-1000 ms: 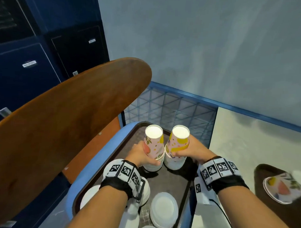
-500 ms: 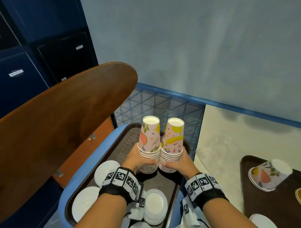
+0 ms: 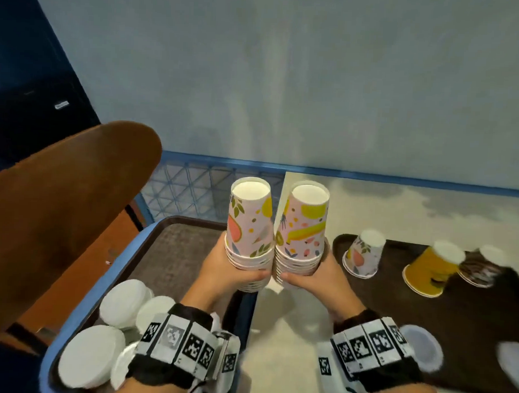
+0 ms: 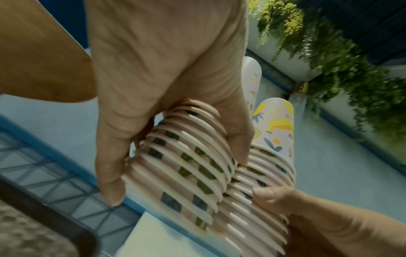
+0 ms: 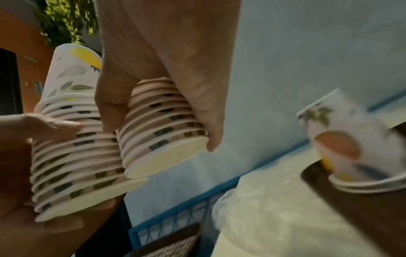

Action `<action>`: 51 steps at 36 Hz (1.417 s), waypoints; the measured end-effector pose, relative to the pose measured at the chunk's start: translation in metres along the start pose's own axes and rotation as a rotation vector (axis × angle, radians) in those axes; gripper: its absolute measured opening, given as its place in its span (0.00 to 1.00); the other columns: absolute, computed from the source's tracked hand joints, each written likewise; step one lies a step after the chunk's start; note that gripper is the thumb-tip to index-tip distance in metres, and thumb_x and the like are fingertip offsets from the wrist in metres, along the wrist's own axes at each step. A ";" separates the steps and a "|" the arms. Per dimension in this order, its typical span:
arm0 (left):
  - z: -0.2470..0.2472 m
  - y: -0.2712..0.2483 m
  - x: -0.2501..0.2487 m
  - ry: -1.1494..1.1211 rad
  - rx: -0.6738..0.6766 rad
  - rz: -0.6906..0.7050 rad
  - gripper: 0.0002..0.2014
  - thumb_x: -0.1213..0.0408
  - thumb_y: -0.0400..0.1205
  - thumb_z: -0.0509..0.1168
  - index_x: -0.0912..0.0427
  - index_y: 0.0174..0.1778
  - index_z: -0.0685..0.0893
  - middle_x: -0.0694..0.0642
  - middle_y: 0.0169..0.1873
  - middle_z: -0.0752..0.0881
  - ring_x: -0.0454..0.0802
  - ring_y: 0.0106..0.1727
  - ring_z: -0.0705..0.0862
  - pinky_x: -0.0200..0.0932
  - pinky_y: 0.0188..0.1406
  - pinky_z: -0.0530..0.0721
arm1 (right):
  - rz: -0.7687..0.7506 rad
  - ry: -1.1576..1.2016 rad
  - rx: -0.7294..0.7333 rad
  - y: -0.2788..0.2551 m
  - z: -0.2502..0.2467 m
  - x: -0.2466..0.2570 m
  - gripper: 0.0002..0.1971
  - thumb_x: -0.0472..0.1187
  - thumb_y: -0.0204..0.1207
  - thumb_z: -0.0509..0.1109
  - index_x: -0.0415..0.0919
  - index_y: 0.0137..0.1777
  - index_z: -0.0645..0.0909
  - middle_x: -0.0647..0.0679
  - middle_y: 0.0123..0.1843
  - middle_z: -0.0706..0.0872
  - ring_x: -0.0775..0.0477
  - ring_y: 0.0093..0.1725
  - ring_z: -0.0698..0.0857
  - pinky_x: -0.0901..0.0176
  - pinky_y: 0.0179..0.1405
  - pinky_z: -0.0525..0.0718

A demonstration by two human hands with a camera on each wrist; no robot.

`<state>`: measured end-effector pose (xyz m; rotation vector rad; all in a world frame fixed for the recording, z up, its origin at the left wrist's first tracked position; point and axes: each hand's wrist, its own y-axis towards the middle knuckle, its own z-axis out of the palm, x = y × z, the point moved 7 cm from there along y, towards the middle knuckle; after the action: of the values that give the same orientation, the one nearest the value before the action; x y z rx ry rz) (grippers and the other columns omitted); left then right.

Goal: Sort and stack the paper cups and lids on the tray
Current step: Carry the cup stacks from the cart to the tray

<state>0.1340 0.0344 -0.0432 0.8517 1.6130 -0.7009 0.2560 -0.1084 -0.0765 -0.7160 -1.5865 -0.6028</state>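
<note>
Two upside-down stacks of fruit-print paper cups hang side by side in the air, between the two trays. My left hand (image 3: 235, 269) grips the left cup stack (image 3: 250, 225) near its rims (image 4: 186, 165). My right hand (image 3: 308, 271) grips the right cup stack (image 3: 302, 230) the same way (image 5: 164, 125). Several white lids (image 3: 122, 301) lie at the near end of the brown tray (image 3: 168, 252) on the blue chair seat. On the table at the right a dark tray (image 3: 468, 336) carries a short fruit-print cup stack (image 3: 363, 256), a yellow cup (image 3: 429, 271) and a dark-patterned cup (image 3: 479, 270).
A curved wooden chair back (image 3: 60, 218) rises at the left. The pale table (image 3: 369, 206) runs right along the grey wall. More white lids (image 3: 422, 352) lie at the near edge of the dark tray. A blue wire-mesh panel (image 3: 193, 191) stands behind the chair.
Both hands have lifted the two cup stacks off the brown tray and carried them right, up over the table's edge. The view has swung right, showing the dark tray.
</note>
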 end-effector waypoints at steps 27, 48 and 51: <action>0.486 -0.066 -0.045 -0.160 0.571 0.001 0.46 0.63 0.51 0.82 0.52 0.68 0.75 0.49 0.62 0.85 0.37 0.62 0.85 0.33 0.57 0.84 | 0.190 -0.166 -0.647 -0.246 -0.445 -0.092 0.45 0.49 0.43 0.83 0.55 0.65 0.70 0.59 0.55 0.85 0.59 0.55 0.85 0.68 0.48 0.80; 0.615 -0.087 0.005 0.146 0.611 -0.128 0.50 0.53 0.45 0.82 0.50 0.68 0.74 0.51 0.63 0.85 0.50 0.66 0.83 0.58 0.68 0.80 | 0.450 -0.209 -0.721 -0.283 -0.533 -0.186 0.45 0.45 0.50 0.88 0.51 0.68 0.70 0.53 0.58 0.84 0.50 0.55 0.83 0.52 0.58 0.82; 0.614 -0.091 0.005 0.174 0.606 -0.135 0.52 0.52 0.43 0.80 0.51 0.68 0.74 0.53 0.63 0.85 0.52 0.65 0.83 0.56 0.69 0.80 | 0.443 -0.215 -0.749 -0.285 -0.539 -0.203 0.51 0.54 0.40 0.88 0.55 0.67 0.70 0.54 0.61 0.86 0.47 0.59 0.85 0.42 0.61 0.83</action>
<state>0.3966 -0.5138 -0.1692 1.2710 1.6418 -1.2770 0.4216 -0.7169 -0.2016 -1.6863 -1.3052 -0.8061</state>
